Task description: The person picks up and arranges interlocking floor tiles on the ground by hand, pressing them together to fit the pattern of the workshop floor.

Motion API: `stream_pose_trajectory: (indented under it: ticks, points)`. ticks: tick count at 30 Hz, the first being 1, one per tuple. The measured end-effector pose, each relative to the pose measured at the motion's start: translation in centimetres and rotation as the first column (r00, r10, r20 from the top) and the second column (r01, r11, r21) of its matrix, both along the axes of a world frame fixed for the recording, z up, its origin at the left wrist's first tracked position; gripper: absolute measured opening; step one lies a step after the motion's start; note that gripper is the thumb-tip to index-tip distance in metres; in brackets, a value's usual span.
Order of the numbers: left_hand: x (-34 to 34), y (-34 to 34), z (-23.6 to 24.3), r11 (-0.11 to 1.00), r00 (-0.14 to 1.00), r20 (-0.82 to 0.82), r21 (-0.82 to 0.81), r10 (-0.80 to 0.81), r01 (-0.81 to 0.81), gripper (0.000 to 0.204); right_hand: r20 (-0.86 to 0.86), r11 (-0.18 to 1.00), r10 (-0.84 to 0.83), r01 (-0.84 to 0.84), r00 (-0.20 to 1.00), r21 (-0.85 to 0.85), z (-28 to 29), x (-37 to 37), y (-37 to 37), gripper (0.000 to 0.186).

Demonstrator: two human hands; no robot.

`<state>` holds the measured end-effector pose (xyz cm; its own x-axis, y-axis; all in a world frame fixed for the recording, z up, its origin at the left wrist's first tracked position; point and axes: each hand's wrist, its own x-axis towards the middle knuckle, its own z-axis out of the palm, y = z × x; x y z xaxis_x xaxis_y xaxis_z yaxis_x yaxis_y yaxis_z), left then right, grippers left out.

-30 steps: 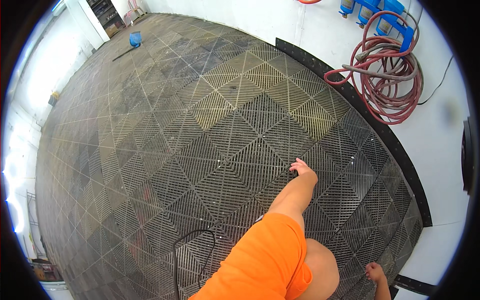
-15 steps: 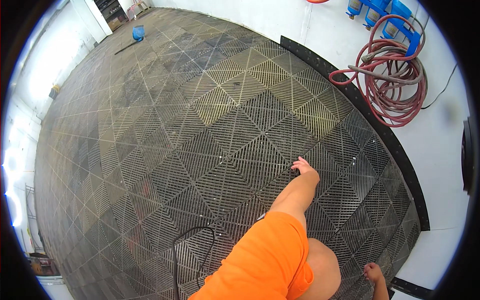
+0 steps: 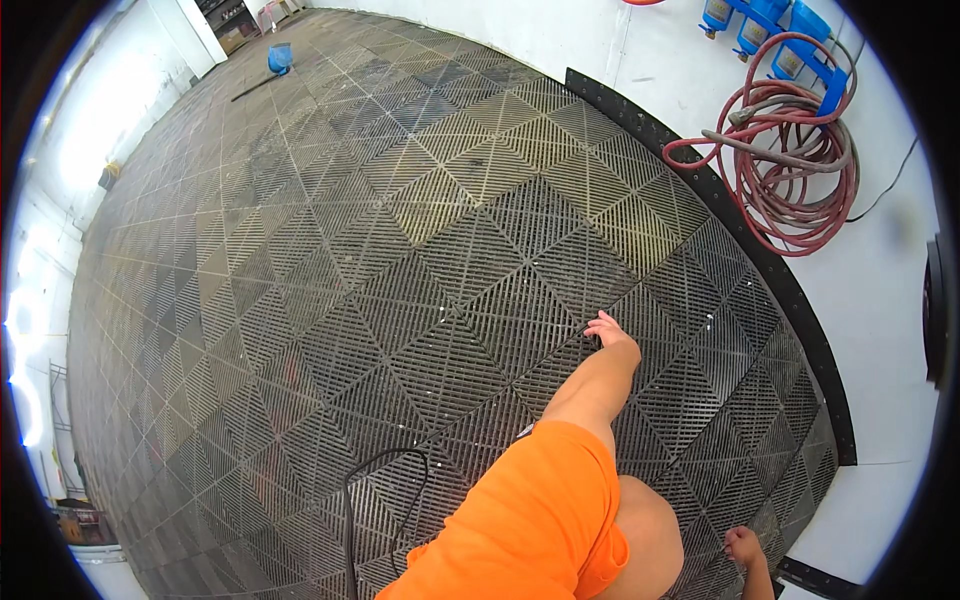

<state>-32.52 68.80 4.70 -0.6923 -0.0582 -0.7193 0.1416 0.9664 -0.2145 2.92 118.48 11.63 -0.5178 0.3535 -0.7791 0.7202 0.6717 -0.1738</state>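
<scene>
Over the dark slatted floor tiles [image 3: 480,310], my left hand [image 3: 612,330] reaches out from an orange sleeve [image 3: 520,510]. Its fingers are extended and slightly apart, and I see nothing held in them. Whether the fingertips touch the tiles I cannot tell. Lower down at the right, beside my bare knee [image 3: 648,545], is my right hand [image 3: 742,546] with its fingers curled in. Anything inside that hand is hidden or too small to name.
A red hose [image 3: 790,165] hangs coiled on the white wall at the right, below blue filter units [image 3: 755,35]. Black edging [image 3: 740,215] borders the floor. A black cable [image 3: 385,458] loops near my sleeve. Far off lies a blue object [image 3: 280,60] with a dark handle.
The view has shifted very slightly. Both hands keep nearly the same place and shape.
</scene>
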Motion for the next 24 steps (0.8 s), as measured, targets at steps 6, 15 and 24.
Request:
stream_pose_trajectory:
  ticks: [6,15,24]
  points:
    - [0.3,-0.2,0.7,1.0,1.0,-0.026,0.011,-0.007,0.008,0.081,0.009,0.999,-0.033,0.032,0.999,0.019,0.8,-0.4,-1.0,0.023]
    - [0.3,-0.5,-0.3,0.999,0.999,-0.008,-0.027,0.031,-0.032,0.078,0.006,0.999,-0.032,0.032,0.999,-0.032,0.2,-0.5,-1.3,0.02]
    - [0.5,0.2,0.7,0.999,0.999,-0.041,0.026,0.032,-0.031,0.077,-0.012,0.997,-0.05,0.049,0.999,-0.055,0.4,-0.2,-0.7,0.021]
